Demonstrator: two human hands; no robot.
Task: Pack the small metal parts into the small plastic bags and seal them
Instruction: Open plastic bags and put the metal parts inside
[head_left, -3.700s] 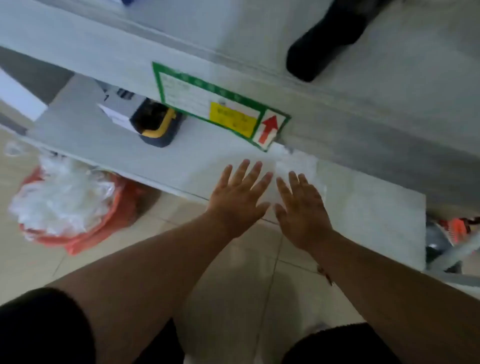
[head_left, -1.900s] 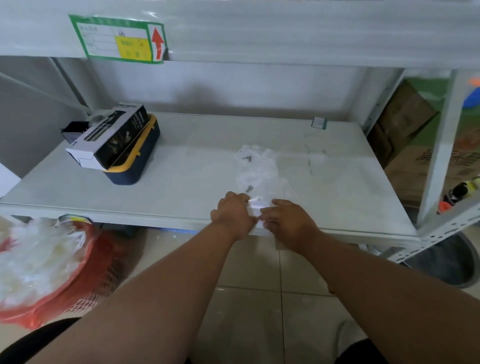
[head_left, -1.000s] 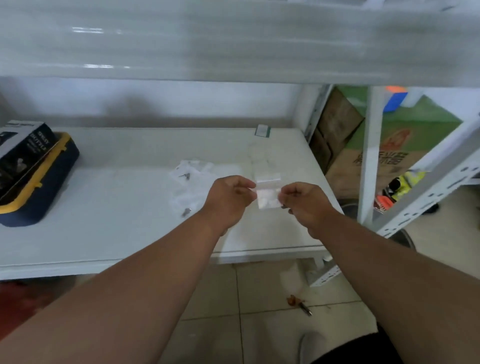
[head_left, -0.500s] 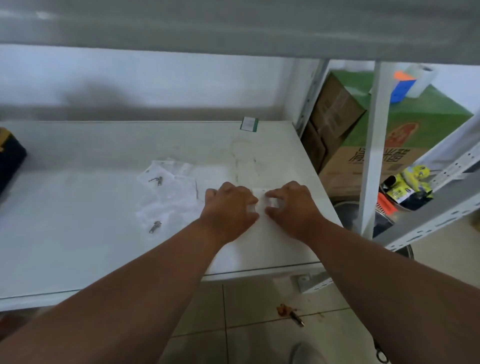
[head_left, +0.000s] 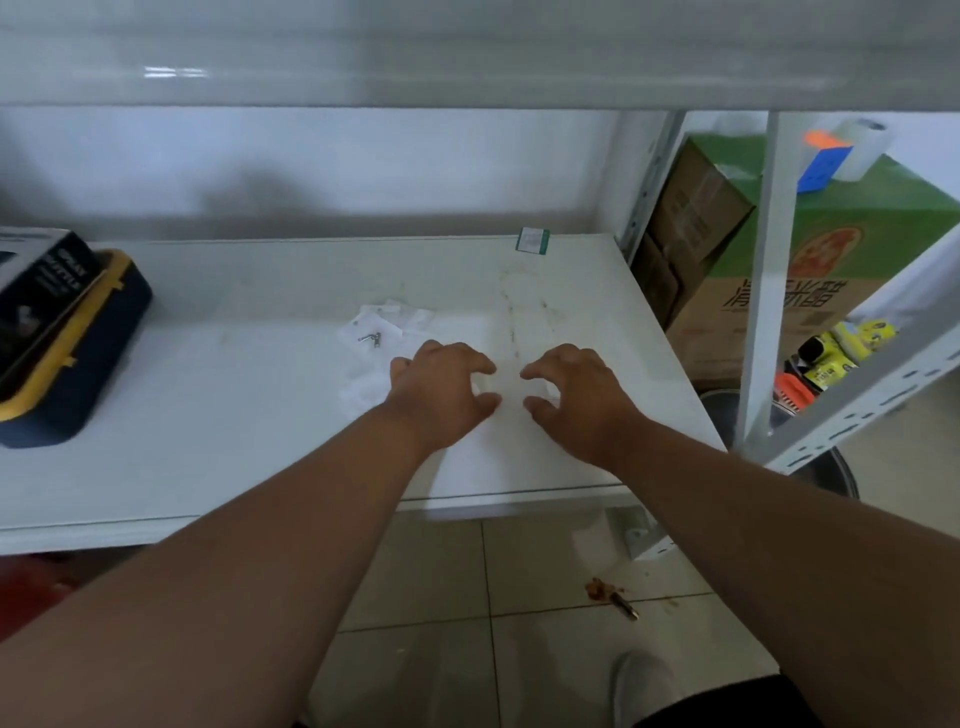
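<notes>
I see a white shelf board carrying a navy, yellow-rimmed case at its left end, a loose heap of clear plastic bags with a metal part near the middle, and a small green-edged label at the back right.

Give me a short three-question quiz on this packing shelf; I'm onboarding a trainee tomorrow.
1. True or false: the small metal part lies on the pile of plastic bags, untouched by either hand.
2. Which hand is nearer that part? A) left hand B) right hand
3. Fill in: at the shelf's left end, a black box rests on a navy case with ____ trim.

Key
1. True
2. A
3. yellow
</notes>
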